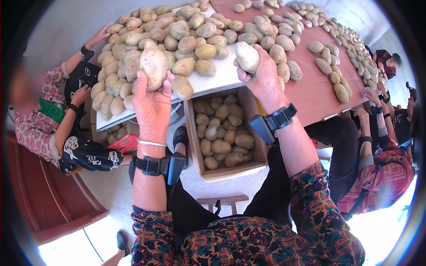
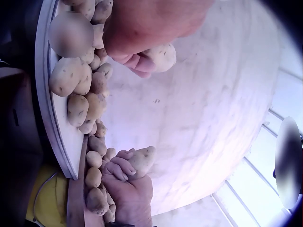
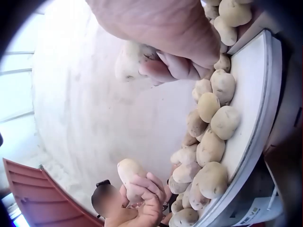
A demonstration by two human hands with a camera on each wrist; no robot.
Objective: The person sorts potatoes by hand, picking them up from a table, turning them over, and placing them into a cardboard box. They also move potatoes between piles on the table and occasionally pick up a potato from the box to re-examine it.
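Observation:
My left hand (image 1: 152,106) holds a large pale potato (image 1: 153,67) upright, thumb on one side and fingers on the other, in front of the potato pile. To its right, my right hand (image 1: 264,82) grips a smaller whitish potato (image 1: 247,57) between thumb and curled fingers. Both potatoes are raised over the near edge of the white tabletop (image 1: 224,73). In the left wrist view, the left hand's potato (image 2: 162,57) pokes out past the fingers. The right wrist view shows the right hand's potato (image 3: 130,60) partly covered by fingers.
A box (image 1: 262,162) of potatoes stands below the table edge, between my knees. Heaped potatoes (image 1: 177,31) cover much of the white top, and more lie on the reddish-brown table (image 1: 310,88). People sit at left and right, their hands near the tables.

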